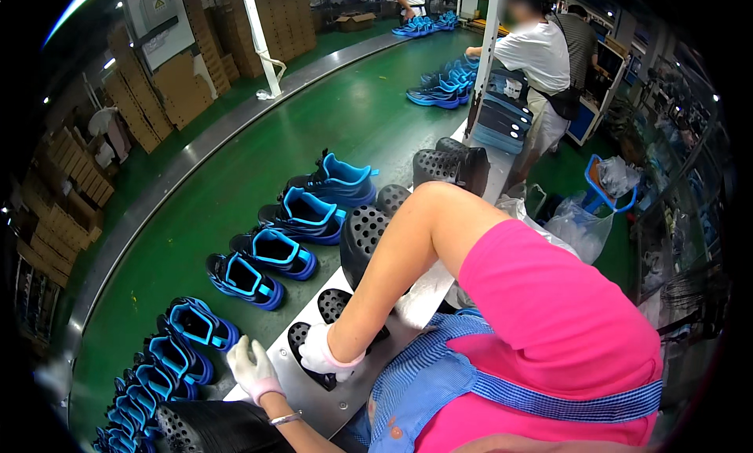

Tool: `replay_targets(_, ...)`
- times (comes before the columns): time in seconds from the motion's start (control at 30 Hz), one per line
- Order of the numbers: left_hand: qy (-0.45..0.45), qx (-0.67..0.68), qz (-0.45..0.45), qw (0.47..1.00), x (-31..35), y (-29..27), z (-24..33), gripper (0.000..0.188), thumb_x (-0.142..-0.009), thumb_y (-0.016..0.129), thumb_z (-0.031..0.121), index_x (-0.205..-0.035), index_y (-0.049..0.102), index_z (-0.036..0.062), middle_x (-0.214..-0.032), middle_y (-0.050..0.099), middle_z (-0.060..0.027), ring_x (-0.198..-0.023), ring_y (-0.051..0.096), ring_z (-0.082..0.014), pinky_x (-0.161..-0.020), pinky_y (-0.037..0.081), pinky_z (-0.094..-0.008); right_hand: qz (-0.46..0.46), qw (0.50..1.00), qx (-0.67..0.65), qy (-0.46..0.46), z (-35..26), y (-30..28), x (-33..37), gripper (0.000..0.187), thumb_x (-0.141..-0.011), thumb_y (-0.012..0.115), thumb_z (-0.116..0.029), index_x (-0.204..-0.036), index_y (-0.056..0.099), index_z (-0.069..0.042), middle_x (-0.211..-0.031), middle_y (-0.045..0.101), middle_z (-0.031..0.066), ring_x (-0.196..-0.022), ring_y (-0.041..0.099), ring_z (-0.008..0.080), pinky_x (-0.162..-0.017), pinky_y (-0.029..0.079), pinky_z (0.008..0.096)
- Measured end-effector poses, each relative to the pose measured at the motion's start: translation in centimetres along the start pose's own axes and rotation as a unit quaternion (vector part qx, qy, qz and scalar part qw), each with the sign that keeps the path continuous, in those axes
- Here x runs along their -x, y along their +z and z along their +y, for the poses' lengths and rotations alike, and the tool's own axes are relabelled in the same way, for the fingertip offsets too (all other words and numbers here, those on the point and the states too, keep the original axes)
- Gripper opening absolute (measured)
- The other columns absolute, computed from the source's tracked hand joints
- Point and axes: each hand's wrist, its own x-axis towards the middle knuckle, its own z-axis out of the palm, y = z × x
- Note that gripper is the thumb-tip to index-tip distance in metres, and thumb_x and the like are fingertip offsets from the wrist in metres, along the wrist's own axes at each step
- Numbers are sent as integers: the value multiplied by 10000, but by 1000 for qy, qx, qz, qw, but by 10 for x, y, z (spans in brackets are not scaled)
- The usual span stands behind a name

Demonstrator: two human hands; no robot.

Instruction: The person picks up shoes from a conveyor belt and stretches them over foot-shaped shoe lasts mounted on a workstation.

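My left hand [255,369], in a white glove, is beside the metal ledge [345,406], its fingers apart and holding nothing. It is close to the nearest black and blue sneaker [200,325]. My right hand [324,353], also gloved, reaches down onto a black piece with round holes [298,338] on the ledge; its fingers are mostly hidden, so I cannot tell whether it grips. A second holed black piece [333,302] is just beyond. More sneakers [274,249] stand on the green surface left of the ledge, their openings lined in bright blue.
Large black rounded blocks with holes [365,237] stand along the ledge, another [227,425] at the near left. A row of sneakers [149,382] fills the lower left. Across the green surface [235,163], a person [533,53] works near more sneakers [443,84]. Cardboard [180,92] is stacked behind.
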Motion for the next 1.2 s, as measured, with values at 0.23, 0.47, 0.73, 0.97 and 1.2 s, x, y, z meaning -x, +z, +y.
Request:
replay_targets(0.23, -8, 15, -10, 1000, 6, -2, -10, 257, -832, 622, 118, -1046, 656, -20, -1017, 605, -136, -827, 591, -213, -753, 481, -305, -37, 997, -68, -18, 2, -13, -6, 421, -693, 710, -280, -982, 634, 17, -1010, 652, 164, -921, 650, 317, -741, 536, 400)
replay_targets(0.47, -24, 52, -16, 998, 7, 10, -3, 241, -849, 615, 161, -1022, 686, 10, -996, 638, -132, -890, 613, -235, -816, 473, -316, 59, 996, -36, -52, 15, 7, -5, 547, -692, 704, -288, -1132, 544, -6, -1114, 561, 166, -914, 638, 325, -707, 532, 418)
replay_targets(0.73, -40, 78, -44, 995, 19, 17, -10, 254, -866, 604, 146, -1067, 667, 4, -1004, 625, -111, -826, 604, -181, -742, 481, -289, 46, 996, -75, -19, 18, 10, -12, 367, -723, 662, -208, -1036, 583, -34, -1054, 582, 147, -907, 637, 312, -725, 540, 414)
replay_targets(0.97, -207, 337, -64, 916, 24, 20, -11, 321, -942, 552, 236, -1170, 617, 19, -1030, 614, -65, -835, 593, -131, -723, 481, -282, 137, 979, -139, -53, 26, -22, 8, 436, -663, 684, -269, -986, 609, 15, -972, 646, 184, -857, 651, 349, -710, 535, 411)
replay_targets(1.2, -276, 718, -142, 623, 17, -23, 59, 628, -916, 466, 556, -1271, 509, 40, -1222, 574, -119, -1114, 557, -218, -934, 462, -341, 215, 964, -145, -64, 31, -80, 50, 372, -732, 644, -235, -1018, 548, -18, -1052, 536, 177, -908, 611, 353, -726, 519, 428)
